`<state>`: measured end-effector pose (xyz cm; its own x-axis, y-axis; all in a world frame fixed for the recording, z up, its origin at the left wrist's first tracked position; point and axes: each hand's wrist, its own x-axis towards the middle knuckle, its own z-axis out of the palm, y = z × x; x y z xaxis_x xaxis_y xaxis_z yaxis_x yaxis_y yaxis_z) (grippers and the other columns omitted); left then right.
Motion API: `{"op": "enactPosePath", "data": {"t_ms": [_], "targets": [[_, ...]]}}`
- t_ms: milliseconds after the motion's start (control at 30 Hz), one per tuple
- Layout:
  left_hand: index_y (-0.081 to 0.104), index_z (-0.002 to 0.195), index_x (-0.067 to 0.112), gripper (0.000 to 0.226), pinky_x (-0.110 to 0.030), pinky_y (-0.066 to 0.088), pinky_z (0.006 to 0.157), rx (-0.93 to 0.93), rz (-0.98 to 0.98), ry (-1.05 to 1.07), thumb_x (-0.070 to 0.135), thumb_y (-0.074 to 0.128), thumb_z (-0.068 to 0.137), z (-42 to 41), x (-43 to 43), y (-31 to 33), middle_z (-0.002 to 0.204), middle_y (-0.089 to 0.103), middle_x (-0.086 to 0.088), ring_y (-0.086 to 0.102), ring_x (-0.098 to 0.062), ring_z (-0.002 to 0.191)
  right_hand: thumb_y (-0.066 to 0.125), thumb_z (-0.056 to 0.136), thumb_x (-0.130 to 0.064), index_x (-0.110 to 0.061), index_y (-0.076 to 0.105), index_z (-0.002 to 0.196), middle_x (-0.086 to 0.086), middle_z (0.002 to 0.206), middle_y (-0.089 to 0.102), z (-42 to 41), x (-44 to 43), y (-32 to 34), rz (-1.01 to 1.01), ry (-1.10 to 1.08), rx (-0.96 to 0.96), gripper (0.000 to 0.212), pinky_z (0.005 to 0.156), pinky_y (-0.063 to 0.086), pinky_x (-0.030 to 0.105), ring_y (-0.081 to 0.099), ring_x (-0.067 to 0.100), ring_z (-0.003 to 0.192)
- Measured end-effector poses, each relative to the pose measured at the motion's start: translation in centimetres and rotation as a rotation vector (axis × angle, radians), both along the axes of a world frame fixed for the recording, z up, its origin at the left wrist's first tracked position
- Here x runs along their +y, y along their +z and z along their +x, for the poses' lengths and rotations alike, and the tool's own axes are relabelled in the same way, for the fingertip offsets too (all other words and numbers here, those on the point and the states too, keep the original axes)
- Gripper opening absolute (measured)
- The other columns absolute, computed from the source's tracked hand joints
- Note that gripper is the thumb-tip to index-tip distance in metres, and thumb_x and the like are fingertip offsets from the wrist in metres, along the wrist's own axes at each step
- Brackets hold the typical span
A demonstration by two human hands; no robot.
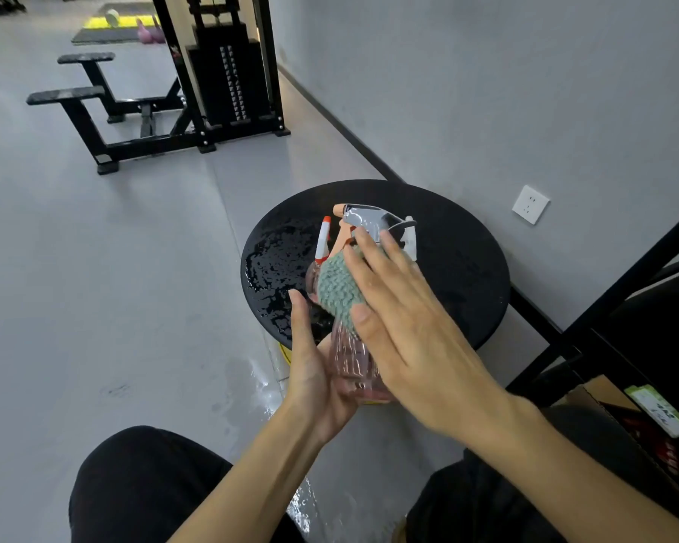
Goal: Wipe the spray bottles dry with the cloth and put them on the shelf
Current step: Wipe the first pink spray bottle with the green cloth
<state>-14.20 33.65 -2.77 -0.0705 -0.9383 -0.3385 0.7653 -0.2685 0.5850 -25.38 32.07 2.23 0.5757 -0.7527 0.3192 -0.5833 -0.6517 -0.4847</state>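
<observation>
Logging item one from my remote desk: pink spray bottle (349,358), clear body, grey trigger head, tilted away from the camera above the black round stool (467,268).

— Held how?

— Left hand (318,378) gripped its lower part from beneath, thumb straight up along the bottle's left side. The fingers behind the bottle I could not see.

— Item two?

— Green knitted cloth (336,288), lying on the bottle's upper body just below the trigger head. Right hand (416,346) lay flat on it with fingers straight, pressing cloth against bottle and grasping nothing. The fingertips reached up to the trigger head.

— Anything else near?

— A red-and-white sprayer (323,241) stood just beyond the cloth, over the stool's wet left side. Water (263,386) lay on the floor under my left wrist. The black shelf frame (604,307) stood to the right, well apart from both hands.
</observation>
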Motion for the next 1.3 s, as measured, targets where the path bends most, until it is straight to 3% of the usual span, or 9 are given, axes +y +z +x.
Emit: {"op": "enactPosePath", "data": {"t_ms": [133, 267, 467, 667, 767, 833, 967, 1167, 1300], "targets": [[0.081, 0.080, 0.012, 0.077, -0.031, 0.059, 0.060, 0.041, -0.021, 0.066, 0.062, 0.024, 0.096, 0.2, 0.1, 0.3, 0.094, 0.076, -0.013, 0.075, -0.022, 0.083, 0.020, 0.102, -0.034, -0.021, 0.011, 0.155, -0.012, 0.163, 0.000, -0.2, 3.2, -1.3, -0.084, 0.038, 0.054, 0.055, 0.120, 0.002, 0.037, -0.007, 0.007, 0.149], [0.079, 0.063, 0.017, 0.068, -0.026, 0.056, 0.050, -0.020, -0.034, 0.089, 0.031, 0.026, 0.103, 0.0, 0.1, -0.1, 0.075, 0.076, -0.004, 0.073, -0.015, 0.065, 0.021, 0.102, -0.034, -0.023, 0.012, 0.154, -0.013, 0.162, 0.002, -0.4, 2.8, -1.3, -0.076, 0.035, 0.036, 0.054, 0.120, 0.003, 0.036, -0.006, 0.006, 0.149], [0.075, 0.093, 0.023, 0.051, -0.031, 0.055, 0.046, -0.108, 0.035, -0.042, 0.050, 0.032, 0.099, -0.3, 0.2, 0.0, 0.085, 0.076, -0.003, 0.073, -0.017, 0.066, 0.023, 0.103, -0.036, -0.024, 0.010, 0.155, -0.016, 0.162, -0.004, -0.5, 0.2, -0.4, -0.025, -0.042, -0.061, 0.054, 0.122, 0.002, 0.032, -0.011, 0.002, 0.147], [0.080, 0.071, 0.012, 0.050, -0.027, 0.058, 0.055, -0.018, -0.031, 0.014, 0.030, 0.038, 0.091, -0.2, 0.5, -0.2, 0.083, 0.076, -0.009, 0.074, -0.017, 0.073, 0.025, 0.102, -0.032, -0.021, 0.014, 0.154, -0.010, 0.163, 0.005, -1.0, 4.0, -2.5, -0.108, -0.010, 0.028, 0.055, 0.119, 0.002, 0.036, -0.001, 0.011, 0.150], [0.080, 0.070, 0.015, 0.047, -0.028, 0.060, 0.059, -0.051, -0.029, 0.033, 0.031, 0.040, 0.089, -0.3, 0.6, -0.4, 0.085, 0.076, -0.007, 0.074, -0.016, 0.073, 0.023, 0.102, -0.033, -0.023, 0.015, 0.154, -0.012, 0.162, 0.006, -0.9, 3.6, -2.4, -0.101, -0.013, 0.024, 0.054, 0.120, 0.006, 0.037, 0.000, 0.009, 0.150], [0.080, 0.071, 0.021, 0.050, -0.030, 0.059, 0.053, -0.100, -0.018, 0.003, 0.035, 0.038, 0.095, -0.4, 0.6, -0.6, 0.081, 0.075, -0.002, 0.073, -0.014, 0.068, 0.022, 0.102, -0.036, -0.026, 0.011, 0.154, -0.015, 0.162, 0.002, -0.6, 2.1, -1.7, -0.052, -0.030, -0.023, 0.054, 0.122, 0.008, 0.039, -0.005, 0.005, 0.149], [0.077, 0.070, 0.024, 0.044, -0.030, 0.053, 0.045, -0.149, -0.012, -0.031, 0.053, 0.047, 0.081, -0.6, 0.7, 0.0, 0.069, 0.072, 0.001, 0.068, -0.015, 0.055, 0.020, 0.103, -0.041, -0.024, 0.011, 0.155, -0.015, 0.162, 0.001, -0.4, 0.2, -0.8, 0.021, -0.071, -0.106, 0.055, 0.122, 0.012, 0.043, -0.009, -0.001, 0.147], [0.081, 0.076, 0.016, 0.063, -0.027, 0.059, 0.058, -0.029, -0.002, 0.009, 0.037, 0.027, 0.103, 0.0, 0.8, 0.3, 0.086, 0.076, -0.007, 0.074, -0.015, 0.075, 0.024, 0.102, -0.035, -0.020, 0.013, 0.155, -0.011, 0.163, 0.003, -0.4, 4.0, -2.7, -0.068, -0.085, -0.060, 0.056, 0.121, 0.012, 0.040, -0.002, 0.010, 0.150], [0.078, 0.085, 0.019, 0.052, -0.028, 0.058, 0.055, -0.099, -0.034, -0.051, 0.034, 0.031, 0.102, 0.0, 0.8, -0.1, 0.085, 0.076, -0.003, 0.073, -0.014, 0.073, 0.022, 0.102, -0.036, -0.022, 0.014, 0.154, -0.014, 0.162, 0.003, -0.6, 3.3, -2.5, -0.055, -0.107, -0.069, 0.054, 0.121, 0.012, 0.040, -0.003, 0.007, 0.149]]}}
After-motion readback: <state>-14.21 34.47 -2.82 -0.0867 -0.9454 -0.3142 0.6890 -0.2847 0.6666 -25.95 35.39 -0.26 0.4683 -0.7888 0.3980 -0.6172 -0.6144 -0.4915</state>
